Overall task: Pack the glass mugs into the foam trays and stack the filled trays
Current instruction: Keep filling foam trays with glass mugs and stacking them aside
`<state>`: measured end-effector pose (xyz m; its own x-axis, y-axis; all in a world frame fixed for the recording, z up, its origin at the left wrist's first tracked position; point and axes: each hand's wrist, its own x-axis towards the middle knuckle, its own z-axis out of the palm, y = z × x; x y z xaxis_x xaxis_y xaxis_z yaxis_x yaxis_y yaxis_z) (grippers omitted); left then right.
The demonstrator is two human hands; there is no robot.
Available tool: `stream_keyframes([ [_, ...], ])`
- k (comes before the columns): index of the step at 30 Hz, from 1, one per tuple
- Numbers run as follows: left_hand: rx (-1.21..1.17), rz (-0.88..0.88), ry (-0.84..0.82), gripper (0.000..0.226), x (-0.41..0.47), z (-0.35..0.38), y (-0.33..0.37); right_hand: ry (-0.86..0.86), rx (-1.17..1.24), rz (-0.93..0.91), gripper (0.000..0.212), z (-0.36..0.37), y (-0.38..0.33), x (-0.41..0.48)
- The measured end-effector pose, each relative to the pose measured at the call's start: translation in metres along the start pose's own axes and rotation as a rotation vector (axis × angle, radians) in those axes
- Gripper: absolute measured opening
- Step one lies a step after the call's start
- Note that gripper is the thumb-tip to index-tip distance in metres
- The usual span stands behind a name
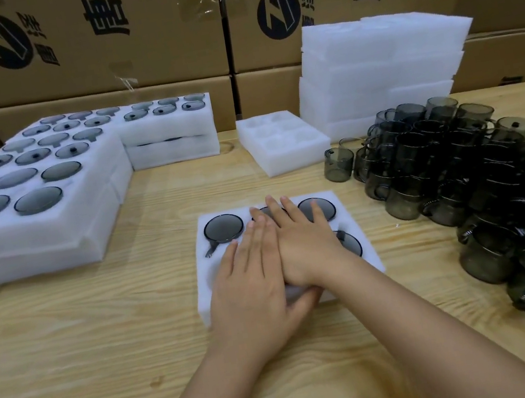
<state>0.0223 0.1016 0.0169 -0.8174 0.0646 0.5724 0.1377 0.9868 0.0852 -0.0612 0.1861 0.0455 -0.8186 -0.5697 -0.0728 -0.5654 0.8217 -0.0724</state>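
A white foam tray (210,298) lies on the wooden table in front of me with smoky glass mugs (223,228) set into its pockets. My left hand (250,280) lies flat on the tray with straight fingers, covering its lower middle. My right hand (299,238) lies flat beside it and partly over it, fingers stretched across the top middle mug. A heap of loose smoky mugs (480,183) is piled to the right.
Filled foam trays (37,229) stand stacked at the left, more (169,127) behind them. One unfilled tray (282,141) lies at centre back, beside a tall stack of foam trays (381,67). Cardboard boxes (88,37) wall off the back.
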Motion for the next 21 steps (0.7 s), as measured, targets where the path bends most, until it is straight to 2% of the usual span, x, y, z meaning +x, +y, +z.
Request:
stream_keyframes([
  [3, 0.060, 0.049, 0.098, 0.081, 0.000, 0.003, -0.001, 0.054, 0.029, -0.069, 0.065, -0.001, 0.001, -0.005],
  [6, 0.066, 0.072, 0.145, 0.080, 0.000, 0.003, -0.002, 0.012, -0.061, -0.107, 0.070, -0.002, 0.000, -0.006],
  [10, 0.070, 0.050, 0.125, 0.078, -0.001, 0.003, -0.004, -0.029, -0.105, -0.058, 0.078, -0.002, -0.003, -0.003],
  [13, 0.068, 0.022, 0.080, 0.079, -0.002, 0.001, -0.003, 0.026, -0.075, -0.048, 0.069, 0.002, -0.002, -0.006],
  [16, 0.057, 0.002, 0.055, 0.081, -0.001, -0.003, -0.004, 0.154, 0.089, -0.004, 0.055, -0.001, -0.004, -0.011],
  [18, 0.025, -0.019, 0.075, 0.082, 0.000, -0.007, -0.011, 0.318, 0.196, 0.073, 0.046, -0.013, 0.007, -0.018],
  [21, -0.193, -0.091, 0.225, 0.073, 0.003, -0.015, -0.027, 0.639, -0.019, 0.300, 0.042, -0.038, 0.061, -0.043],
])
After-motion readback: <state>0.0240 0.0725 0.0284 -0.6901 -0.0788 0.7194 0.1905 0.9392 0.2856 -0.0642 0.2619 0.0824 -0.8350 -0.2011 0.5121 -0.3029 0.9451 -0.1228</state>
